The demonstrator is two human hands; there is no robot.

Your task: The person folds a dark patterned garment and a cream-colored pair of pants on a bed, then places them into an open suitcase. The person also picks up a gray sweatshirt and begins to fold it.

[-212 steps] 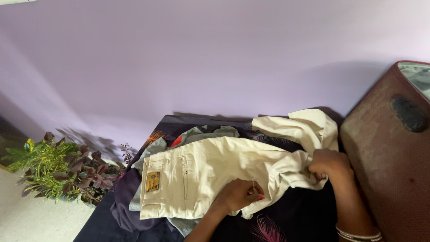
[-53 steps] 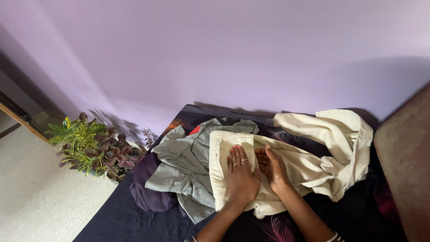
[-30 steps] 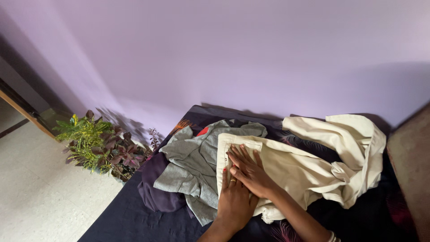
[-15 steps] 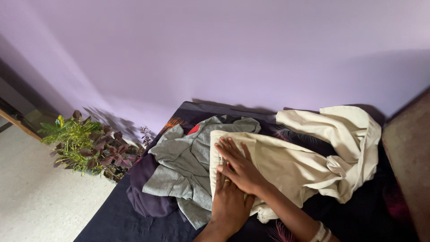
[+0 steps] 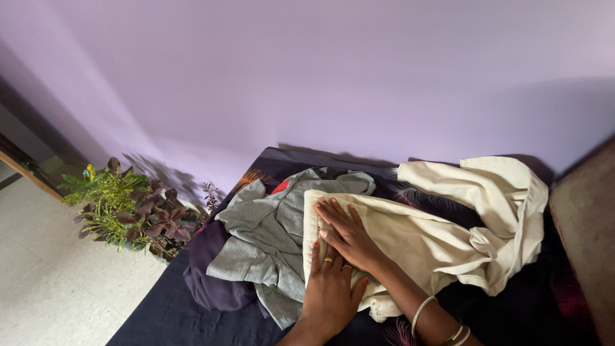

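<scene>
Lavender wall [image 5: 320, 70] rises behind a bed spread with a dark feather-print sheet [image 5: 173, 314]. Cream trousers [image 5: 410, 237] lie partly folded directly under both palms, the loose legs bunched well off beyond the right wrist. Her right hand [image 5: 346, 234] rests flat, fingers spread, on the folded waist end; her left hand [image 5: 330, 291] lies flat just below it, its fingertips tucked under the right one. Neither hand grasps anything. Just beyond the left fingertips a grey garment [image 5: 269, 237] sprawls over purple cloth [image 5: 214, 275]. Further that way, a leafy potted plant [image 5: 125, 208] stands on the pale floor [image 5: 51, 288].
</scene>
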